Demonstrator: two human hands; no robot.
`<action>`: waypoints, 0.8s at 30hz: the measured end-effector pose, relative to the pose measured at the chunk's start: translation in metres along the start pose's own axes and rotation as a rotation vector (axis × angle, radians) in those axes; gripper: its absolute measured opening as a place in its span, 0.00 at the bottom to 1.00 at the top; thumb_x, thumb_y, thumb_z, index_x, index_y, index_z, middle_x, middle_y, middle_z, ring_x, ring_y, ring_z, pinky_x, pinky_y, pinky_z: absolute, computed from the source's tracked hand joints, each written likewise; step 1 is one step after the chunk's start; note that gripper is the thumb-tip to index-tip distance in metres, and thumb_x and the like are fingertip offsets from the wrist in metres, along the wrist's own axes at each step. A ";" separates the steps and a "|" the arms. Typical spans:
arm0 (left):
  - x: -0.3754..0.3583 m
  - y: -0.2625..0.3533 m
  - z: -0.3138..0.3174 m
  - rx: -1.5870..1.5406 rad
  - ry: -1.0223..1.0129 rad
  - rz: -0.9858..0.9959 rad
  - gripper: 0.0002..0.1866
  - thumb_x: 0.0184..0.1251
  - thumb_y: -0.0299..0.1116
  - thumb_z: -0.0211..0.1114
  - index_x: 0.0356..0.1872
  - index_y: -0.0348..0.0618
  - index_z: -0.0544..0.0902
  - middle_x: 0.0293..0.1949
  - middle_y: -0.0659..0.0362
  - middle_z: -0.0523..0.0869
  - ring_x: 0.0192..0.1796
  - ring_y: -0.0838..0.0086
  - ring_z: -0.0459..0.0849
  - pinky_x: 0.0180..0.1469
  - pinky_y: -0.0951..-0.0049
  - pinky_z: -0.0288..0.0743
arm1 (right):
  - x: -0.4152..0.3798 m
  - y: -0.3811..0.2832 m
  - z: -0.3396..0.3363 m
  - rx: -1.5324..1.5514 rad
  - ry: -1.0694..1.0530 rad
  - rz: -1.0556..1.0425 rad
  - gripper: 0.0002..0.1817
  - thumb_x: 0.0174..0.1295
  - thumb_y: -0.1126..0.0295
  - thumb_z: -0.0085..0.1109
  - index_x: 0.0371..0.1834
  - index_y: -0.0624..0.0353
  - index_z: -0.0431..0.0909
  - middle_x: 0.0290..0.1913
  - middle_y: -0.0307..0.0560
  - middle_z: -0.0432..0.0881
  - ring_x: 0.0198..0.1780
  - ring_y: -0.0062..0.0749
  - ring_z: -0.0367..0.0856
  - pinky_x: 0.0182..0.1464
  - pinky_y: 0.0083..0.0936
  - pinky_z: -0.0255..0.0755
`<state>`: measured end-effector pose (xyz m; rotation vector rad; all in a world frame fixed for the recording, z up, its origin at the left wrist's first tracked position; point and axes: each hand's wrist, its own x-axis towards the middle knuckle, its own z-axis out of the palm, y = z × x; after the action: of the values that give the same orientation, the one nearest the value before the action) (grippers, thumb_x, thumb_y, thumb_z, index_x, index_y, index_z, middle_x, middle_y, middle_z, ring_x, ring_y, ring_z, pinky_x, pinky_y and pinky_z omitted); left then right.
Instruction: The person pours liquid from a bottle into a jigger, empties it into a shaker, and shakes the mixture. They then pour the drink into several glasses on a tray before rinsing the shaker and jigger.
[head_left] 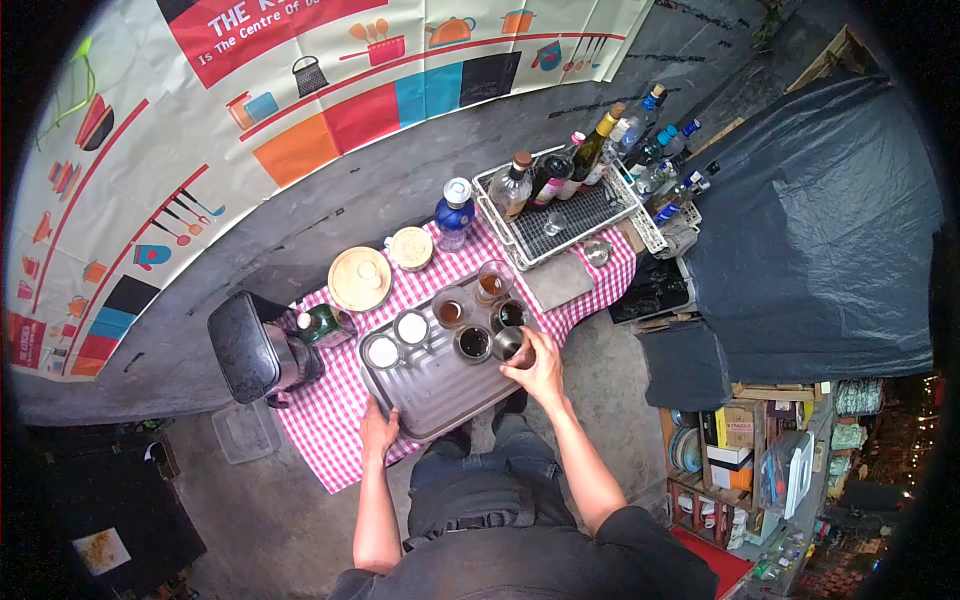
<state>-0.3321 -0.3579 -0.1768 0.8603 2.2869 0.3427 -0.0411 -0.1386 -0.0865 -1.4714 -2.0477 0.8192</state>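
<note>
A grey ridged serving tray [440, 401] lies tilted across my view on the checked cloth. My left hand [379, 430] grips its near left edge, thumb and fingers at the rim. My right hand [540, 370] holds a small dark, metallic-looking cup [511, 344] over the tray's right side. Beside that cup stand a glass of dark liquid [472, 343] and another dark-filled glass [508, 314]. Behind them are a glass of brown liquid [451, 308] and a second brown-filled glass [492, 282]. On the left sit a white-filled cup [383, 351] and another white-filled cup [411, 327].
A blue-capped bottle [454, 215], a wooden-lidded jar [360, 279] and a green bottle [326, 326] line the back of the checked cloth [318, 430]. A black bin-like container [243, 345] stands left. A wire rack [560, 235] holds several bottles. Shelves [735, 440] stand right.
</note>
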 end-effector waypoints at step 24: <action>-0.007 0.010 -0.010 -0.094 0.010 0.006 0.40 0.68 0.43 0.66 0.74 0.25 0.64 0.64 0.30 0.78 0.66 0.39 0.79 0.70 0.52 0.71 | 0.007 -0.022 0.017 -0.194 -0.095 0.030 0.48 0.34 0.60 0.85 0.68 0.48 0.78 0.59 0.49 0.77 0.60 0.51 0.74 0.62 0.45 0.74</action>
<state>-0.3297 -0.3555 -0.1611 0.8194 2.2591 0.4544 -0.0693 -0.1402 -0.0821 -1.5973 -2.2340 0.7310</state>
